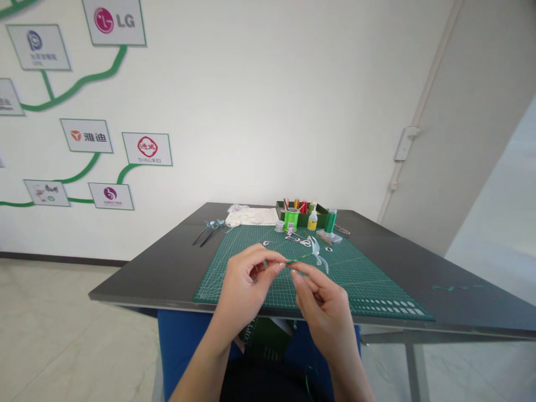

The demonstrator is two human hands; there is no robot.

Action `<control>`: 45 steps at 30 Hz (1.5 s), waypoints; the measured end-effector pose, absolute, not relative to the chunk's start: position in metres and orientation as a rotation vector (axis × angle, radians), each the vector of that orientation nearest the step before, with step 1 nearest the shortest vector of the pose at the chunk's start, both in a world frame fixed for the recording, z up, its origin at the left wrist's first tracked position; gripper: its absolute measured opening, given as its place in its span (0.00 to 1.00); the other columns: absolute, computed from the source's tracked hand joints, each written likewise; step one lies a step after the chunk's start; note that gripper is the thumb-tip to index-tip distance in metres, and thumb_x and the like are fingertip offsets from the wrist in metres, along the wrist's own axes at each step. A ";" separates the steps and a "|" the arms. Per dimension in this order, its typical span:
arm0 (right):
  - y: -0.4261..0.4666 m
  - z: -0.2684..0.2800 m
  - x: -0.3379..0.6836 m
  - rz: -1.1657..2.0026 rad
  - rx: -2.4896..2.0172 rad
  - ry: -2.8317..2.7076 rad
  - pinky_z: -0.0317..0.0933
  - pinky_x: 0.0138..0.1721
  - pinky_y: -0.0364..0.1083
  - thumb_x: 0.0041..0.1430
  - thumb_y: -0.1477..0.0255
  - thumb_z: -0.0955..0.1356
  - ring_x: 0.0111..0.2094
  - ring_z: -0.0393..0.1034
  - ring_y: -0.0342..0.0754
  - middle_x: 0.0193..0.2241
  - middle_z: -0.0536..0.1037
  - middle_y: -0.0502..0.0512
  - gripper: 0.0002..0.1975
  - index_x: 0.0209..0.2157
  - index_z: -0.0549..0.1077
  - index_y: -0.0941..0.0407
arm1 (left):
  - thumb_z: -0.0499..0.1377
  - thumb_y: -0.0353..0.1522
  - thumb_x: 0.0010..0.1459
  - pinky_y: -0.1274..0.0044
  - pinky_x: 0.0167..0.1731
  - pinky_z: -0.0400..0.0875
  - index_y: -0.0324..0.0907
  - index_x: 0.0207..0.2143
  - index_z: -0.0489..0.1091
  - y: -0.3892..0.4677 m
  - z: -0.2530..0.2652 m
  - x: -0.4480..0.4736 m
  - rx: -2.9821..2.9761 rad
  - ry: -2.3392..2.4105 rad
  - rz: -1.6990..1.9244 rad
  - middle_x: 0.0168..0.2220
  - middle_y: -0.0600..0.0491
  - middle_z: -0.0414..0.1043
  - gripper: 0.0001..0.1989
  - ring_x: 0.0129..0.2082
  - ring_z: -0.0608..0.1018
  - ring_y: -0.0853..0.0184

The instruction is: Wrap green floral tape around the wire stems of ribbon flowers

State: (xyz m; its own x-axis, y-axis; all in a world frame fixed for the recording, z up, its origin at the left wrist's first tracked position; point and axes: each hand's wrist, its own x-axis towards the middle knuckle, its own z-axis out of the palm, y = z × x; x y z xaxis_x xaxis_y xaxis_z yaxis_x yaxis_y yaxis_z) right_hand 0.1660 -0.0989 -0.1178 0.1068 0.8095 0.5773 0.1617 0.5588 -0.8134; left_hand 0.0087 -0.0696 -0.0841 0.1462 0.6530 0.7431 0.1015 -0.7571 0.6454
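Observation:
Over the green cutting mat [247, 279], my left hand [249, 276] pinches a thin green-wrapped flower stem [298, 259] between thumb and fingertips. Pale bluish, translucent petals [318, 254] spread from the stem's right end. My right hand [322, 298] is closed just below the stem, its thumb and index finger together and the index fingertip by my left fingers. What those right fingers pinch is too fine to make out. A green thread [309, 385] hangs over my lap beneath that hand.
Behind the mat stand a green can [291, 219], a glue bottle [312, 219], a green thread spool [330, 220] and a box [280, 207] of coloured spools. Scissors [306, 242] lie on the mat. Finished-looking stems [213, 233] rest left; white cloth [262, 216] lies behind.

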 end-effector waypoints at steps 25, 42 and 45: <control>-0.118 -0.107 0.180 0.376 -1.031 -1.682 0.47 0.20 0.42 0.74 0.66 0.64 0.19 0.55 0.40 0.20 0.71 0.48 0.20 0.49 0.85 0.61 | 0.66 0.29 0.64 0.80 0.27 0.63 0.41 0.33 0.81 -0.067 -0.084 0.006 1.989 0.689 1.657 0.29 0.53 0.73 0.06 0.27 0.72 0.70; -0.136 -0.096 0.190 0.362 -1.123 -1.909 0.75 0.38 0.42 0.76 0.69 0.61 0.37 0.85 0.50 0.48 0.89 0.60 0.22 0.57 0.84 0.55 | 0.63 0.24 0.66 0.79 0.28 0.66 0.41 0.33 0.80 -0.070 -0.084 0.011 2.221 0.807 1.805 0.30 0.54 0.75 0.08 0.28 0.75 0.70; -0.140 -0.090 0.193 0.347 -1.121 -2.013 0.76 0.38 0.43 0.76 0.70 0.61 0.33 0.85 0.50 0.40 0.90 0.58 0.22 0.58 0.83 0.55 | 0.63 0.24 0.67 0.79 0.28 0.66 0.41 0.33 0.80 -0.070 -0.085 0.012 2.252 0.829 1.802 0.30 0.54 0.75 0.09 0.28 0.75 0.69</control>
State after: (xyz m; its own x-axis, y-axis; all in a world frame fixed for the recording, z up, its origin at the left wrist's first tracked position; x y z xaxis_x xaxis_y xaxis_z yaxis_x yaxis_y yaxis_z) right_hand 0.1935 -0.1399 -0.0904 -0.2976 0.8097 0.5058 0.5933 0.5719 -0.5665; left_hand 0.0117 -0.0701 -0.0850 0.1305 0.4966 0.8581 0.3283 -0.8383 0.4352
